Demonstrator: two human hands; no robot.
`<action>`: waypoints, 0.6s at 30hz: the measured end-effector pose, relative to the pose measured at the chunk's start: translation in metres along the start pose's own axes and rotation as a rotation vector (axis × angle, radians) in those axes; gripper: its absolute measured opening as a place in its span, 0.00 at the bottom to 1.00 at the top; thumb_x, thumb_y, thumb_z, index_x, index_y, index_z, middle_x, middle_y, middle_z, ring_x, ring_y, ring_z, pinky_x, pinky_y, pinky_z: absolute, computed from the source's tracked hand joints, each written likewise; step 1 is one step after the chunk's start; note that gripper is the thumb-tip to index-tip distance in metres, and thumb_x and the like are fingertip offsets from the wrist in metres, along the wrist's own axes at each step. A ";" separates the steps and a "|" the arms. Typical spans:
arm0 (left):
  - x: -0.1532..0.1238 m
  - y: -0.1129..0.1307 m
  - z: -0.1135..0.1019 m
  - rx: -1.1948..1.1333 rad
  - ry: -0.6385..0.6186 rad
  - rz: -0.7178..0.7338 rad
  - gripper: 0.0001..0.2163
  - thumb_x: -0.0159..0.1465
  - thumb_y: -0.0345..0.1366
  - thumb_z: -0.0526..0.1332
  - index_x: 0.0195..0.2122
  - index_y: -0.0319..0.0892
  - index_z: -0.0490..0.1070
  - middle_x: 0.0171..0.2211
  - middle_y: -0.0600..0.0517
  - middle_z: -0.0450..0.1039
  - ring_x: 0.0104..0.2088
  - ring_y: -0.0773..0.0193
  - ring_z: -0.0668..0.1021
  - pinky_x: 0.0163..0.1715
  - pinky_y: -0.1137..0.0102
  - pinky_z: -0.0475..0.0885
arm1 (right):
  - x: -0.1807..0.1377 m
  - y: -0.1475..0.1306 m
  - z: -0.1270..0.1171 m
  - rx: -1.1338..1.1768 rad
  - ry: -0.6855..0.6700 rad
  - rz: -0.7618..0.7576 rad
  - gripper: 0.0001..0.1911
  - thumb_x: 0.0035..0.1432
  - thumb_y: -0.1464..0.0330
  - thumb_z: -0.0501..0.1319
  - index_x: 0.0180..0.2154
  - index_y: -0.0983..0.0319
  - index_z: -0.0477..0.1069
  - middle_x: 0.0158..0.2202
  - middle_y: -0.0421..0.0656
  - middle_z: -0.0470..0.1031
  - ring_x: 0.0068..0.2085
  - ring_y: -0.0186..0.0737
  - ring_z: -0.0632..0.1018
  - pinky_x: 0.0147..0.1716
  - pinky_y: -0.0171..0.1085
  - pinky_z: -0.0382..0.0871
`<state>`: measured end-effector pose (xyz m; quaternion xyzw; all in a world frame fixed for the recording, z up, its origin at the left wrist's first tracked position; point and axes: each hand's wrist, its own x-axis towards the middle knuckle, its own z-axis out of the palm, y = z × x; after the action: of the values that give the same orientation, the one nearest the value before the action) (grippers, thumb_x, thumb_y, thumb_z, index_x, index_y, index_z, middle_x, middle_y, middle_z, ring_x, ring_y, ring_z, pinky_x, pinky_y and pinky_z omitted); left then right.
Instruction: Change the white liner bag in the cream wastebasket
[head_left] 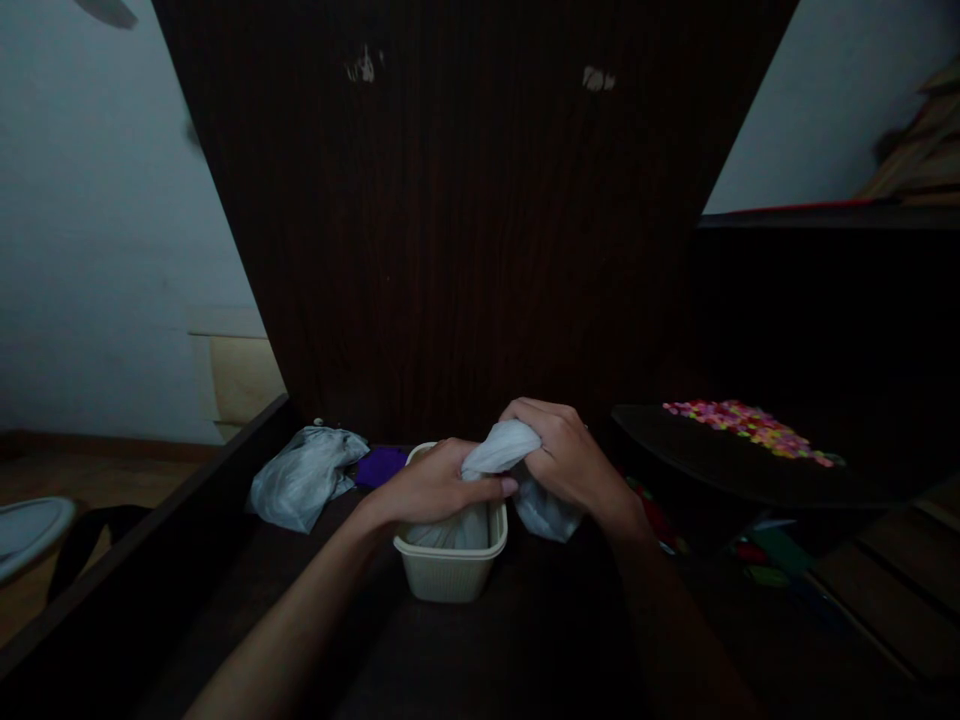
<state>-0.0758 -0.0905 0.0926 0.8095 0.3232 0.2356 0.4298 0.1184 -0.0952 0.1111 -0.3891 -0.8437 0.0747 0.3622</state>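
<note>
Part of the white plastic bag (501, 447) sits in the cream tub (450, 575), its twisted neck gripped by the curled fingers of my left hand (433, 480) and right hand (562, 450); several fingertips I can't see.

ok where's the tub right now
In the head view, the tub sits a little left of centre, low down, partly hidden by the left hand, with the purple item to its left.
</note>
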 end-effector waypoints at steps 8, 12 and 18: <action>0.003 -0.008 -0.004 -0.048 0.043 0.007 0.13 0.63 0.40 0.57 0.24 0.39 0.67 0.22 0.57 0.63 0.26 0.68 0.65 0.28 0.73 0.61 | -0.004 -0.003 -0.009 -0.141 -0.142 0.057 0.02 0.46 0.70 0.60 0.27 0.60 0.68 0.25 0.39 0.72 0.27 0.37 0.71 0.30 0.35 0.55; 0.001 -0.007 -0.004 -0.207 -0.046 0.013 0.14 0.64 0.37 0.58 0.22 0.38 0.70 0.23 0.53 0.72 0.28 0.65 0.73 0.35 0.71 0.68 | -0.004 0.007 -0.011 -0.188 -0.196 0.150 0.03 0.44 0.74 0.58 0.24 0.60 0.67 0.21 0.38 0.70 0.24 0.35 0.69 0.27 0.35 0.51; -0.001 -0.005 -0.007 -0.211 -0.055 -0.076 0.17 0.63 0.47 0.61 0.24 0.40 0.66 0.16 0.60 0.58 0.18 0.71 0.61 0.19 0.75 0.55 | -0.006 0.032 -0.018 -0.082 -0.177 0.193 0.07 0.44 0.76 0.54 0.25 0.61 0.70 0.23 0.39 0.72 0.26 0.36 0.72 0.27 0.34 0.55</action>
<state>-0.0830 -0.0855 0.0921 0.7531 0.3151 0.2296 0.5300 0.1526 -0.0801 0.1081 -0.4746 -0.8335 0.1088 0.2613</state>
